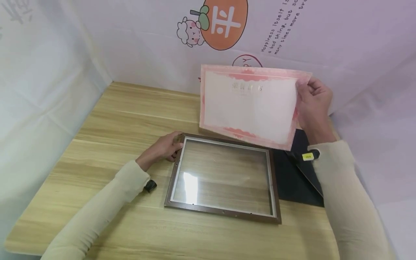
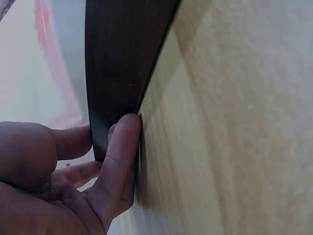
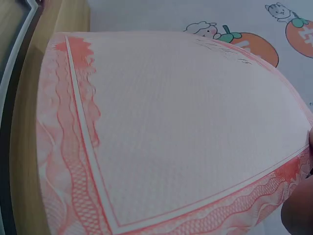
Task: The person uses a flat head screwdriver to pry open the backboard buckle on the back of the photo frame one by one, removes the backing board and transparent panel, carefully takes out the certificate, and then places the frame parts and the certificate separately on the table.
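A brown picture frame with a clear pane lies on the wooden table, its inner side facing up. My left hand grips the frame's far left corner. In the left wrist view, the thumb and fingers pinch the frame's dark outer edge from both sides. Up in the air, my right hand pinches a pink-bordered certificate by its upper right corner. The sheet hangs tilted beyond the frame and overlaps its far edge in the head view. In the right wrist view, the certificate bows in a curve.
A black backing board lies on the table right of the frame, partly under the right forearm. The wooden table meets a white printed cloth at the back. More cloth hangs at both sides.
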The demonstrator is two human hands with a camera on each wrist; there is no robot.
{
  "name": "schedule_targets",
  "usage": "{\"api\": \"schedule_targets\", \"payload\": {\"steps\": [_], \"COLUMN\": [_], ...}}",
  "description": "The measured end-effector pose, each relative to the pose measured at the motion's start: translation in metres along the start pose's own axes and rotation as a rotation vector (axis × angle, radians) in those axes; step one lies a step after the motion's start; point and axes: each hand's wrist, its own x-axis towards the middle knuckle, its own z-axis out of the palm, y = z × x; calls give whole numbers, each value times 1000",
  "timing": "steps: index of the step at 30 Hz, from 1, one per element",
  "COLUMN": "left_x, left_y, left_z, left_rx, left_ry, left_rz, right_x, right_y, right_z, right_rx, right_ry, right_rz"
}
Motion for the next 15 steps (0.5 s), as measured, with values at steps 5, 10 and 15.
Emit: {"api": "schedule_targets", "payload": {"steps": [5, 10, 15], "left_x": [0, -1, -2], "left_y": [-3, -4, 1], "left_z": [0, 1, 1], "left_rx": [-4, 12, 17], "left_ry": [7, 8, 2], "left_rz": [4, 9, 9], "right_x": [17, 26, 33], "right_y": [18, 39, 59], "right_z": [12, 14, 9], "right_rx": [-16, -52, -73], "right_ry": [1, 14, 8], "right_rz": [10, 84, 182]}}
